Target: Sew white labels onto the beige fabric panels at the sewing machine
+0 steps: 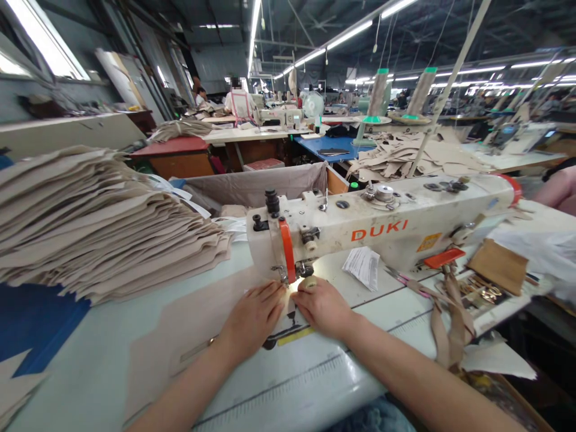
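Observation:
A white DUKI sewing machine [387, 231] stands across the table, its needle end at the left under a small lamp. My left hand [252, 318] lies flat, fingers stretched forward, on a beige fabric piece [189, 327] that runs from the left up to the needle. My right hand [323, 306] rests just right of the needle, fingers curled down and pressed together on the fabric's edge by the presser foot [293, 277]. Both hands nearly touch in front of the needle.
A tall stack of beige cut pieces [99, 225] fills the table's left side. Paper slip [363, 265], beige straps [445, 324], a brown card piece [503, 265] lie to the right. A grey cloth-lined bin [256, 183] stands behind. Other workers sit at far tables.

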Available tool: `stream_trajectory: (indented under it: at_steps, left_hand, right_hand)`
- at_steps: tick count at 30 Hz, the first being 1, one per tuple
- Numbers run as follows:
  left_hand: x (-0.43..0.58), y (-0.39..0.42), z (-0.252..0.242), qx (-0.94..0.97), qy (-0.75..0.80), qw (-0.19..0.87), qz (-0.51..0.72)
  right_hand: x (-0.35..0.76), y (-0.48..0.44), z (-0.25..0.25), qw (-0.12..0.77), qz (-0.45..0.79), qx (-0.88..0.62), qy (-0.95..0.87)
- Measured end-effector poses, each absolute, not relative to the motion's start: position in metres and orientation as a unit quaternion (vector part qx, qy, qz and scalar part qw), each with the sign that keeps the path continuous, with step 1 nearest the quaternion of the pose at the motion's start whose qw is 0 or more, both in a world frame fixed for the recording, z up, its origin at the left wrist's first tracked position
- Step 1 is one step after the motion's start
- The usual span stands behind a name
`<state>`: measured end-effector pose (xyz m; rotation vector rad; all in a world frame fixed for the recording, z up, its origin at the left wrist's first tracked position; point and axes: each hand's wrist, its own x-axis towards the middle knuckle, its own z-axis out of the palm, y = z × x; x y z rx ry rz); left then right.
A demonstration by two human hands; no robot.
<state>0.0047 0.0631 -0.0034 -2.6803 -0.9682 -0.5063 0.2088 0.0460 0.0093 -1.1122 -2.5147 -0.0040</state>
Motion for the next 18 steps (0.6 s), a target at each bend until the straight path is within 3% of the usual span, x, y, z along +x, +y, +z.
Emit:
stream_trajectory:
  at_steps: [7,18]
  left_hand:
    - [0.002,0.057,-0.003,-0.909,-0.383,0.081,-0.145]
    - [-0.017,-0.019,0.011,-0.896,-0.425,0.074,-0.103]
  right_hand:
    - [0.212,0.042,0.003,0.232,-0.013,-0.399,-0.887]
    - [0.211,0.035,-0.001,0.274,-0.012,-0.347,-0.897]
